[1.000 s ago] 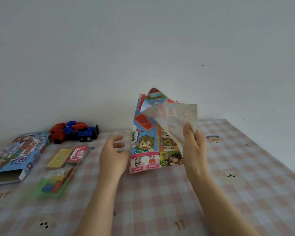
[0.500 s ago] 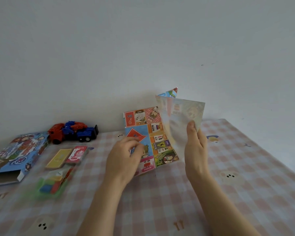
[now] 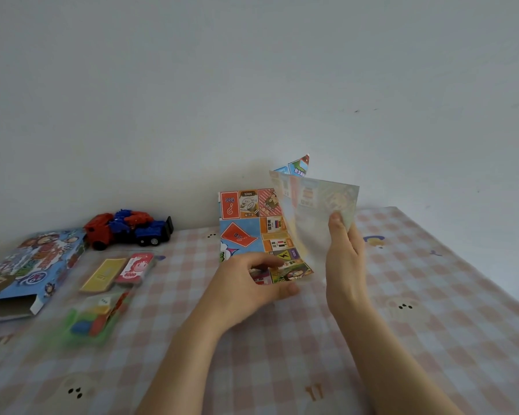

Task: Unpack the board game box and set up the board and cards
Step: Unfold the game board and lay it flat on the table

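Game board point(image 3: 247, 226), paper and part unfolded, is held upright above the table point(image 3: 450, 298), just toward 1 o'clock from the picture's centre. Its printed squares face the camera and one corner pokes up at 12 o'clock.

Left hand point(image 3: 246, 284): fingers curled, pinching the board's lower edge. Right hand point(image 3: 345, 259): thumb in front and fingers behind, gripping the pale, blurred panel at the board's 3 o'clock side.

Table is covered in a pink checked cloth.

- 9 o'clock: game box point(image 3: 27, 265), flat, open end toward the camera.
- 10 o'clock: red and blue toy truck point(image 3: 129, 230), against the wall.
- Between box and left hand: yellow card stack point(image 3: 102, 274) touching red card stack point(image 3: 135, 266).
- 8 o'clock: clear bag of coloured pieces point(image 3: 93, 320), blurred.
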`<state>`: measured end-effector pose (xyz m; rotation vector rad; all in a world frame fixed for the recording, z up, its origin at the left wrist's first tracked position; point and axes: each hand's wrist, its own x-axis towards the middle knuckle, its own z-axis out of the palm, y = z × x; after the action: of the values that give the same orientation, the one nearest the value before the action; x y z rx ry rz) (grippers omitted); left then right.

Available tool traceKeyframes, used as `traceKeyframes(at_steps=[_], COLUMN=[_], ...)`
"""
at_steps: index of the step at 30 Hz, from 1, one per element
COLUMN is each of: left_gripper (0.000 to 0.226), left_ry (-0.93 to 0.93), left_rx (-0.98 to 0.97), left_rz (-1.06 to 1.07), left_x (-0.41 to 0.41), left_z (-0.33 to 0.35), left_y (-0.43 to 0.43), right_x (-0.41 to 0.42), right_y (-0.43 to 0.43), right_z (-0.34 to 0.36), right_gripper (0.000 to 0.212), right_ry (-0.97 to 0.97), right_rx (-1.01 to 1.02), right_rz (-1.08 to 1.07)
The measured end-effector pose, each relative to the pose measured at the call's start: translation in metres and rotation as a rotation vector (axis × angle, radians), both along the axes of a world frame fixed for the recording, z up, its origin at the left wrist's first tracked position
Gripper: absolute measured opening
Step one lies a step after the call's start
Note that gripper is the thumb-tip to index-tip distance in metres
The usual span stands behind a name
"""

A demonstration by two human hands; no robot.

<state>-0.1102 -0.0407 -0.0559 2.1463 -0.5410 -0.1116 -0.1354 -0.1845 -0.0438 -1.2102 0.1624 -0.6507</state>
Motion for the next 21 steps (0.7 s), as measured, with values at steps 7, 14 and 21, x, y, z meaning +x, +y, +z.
traceKeyframes(at_steps=[7, 14, 21], left_gripper=[0.016, 0.007, 0.019], left_ry=[0.004, -0.005, -0.221], left_rx=[0.002, -0.09, -0.321], left_rz=[-0.016, 0.06, 0.424], left_x=[0.007, 0.009, 0.012], left_z=[-0.005, -0.007, -0.005], left_y=[0.001, 0.0, 0.007], right_x=[0.002, 0.004, 0.006], right_y=[-0.002, -0.003, -0.007], right_z=[0.0, -0.004, -0.011], right_gripper=[0.025, 0.026, 0.051], right_ry=[0.017, -0.005, 0.081], right_rx=[0.021, 0.002, -0.164], right_rz=[-0.011, -0.02, -0.296])
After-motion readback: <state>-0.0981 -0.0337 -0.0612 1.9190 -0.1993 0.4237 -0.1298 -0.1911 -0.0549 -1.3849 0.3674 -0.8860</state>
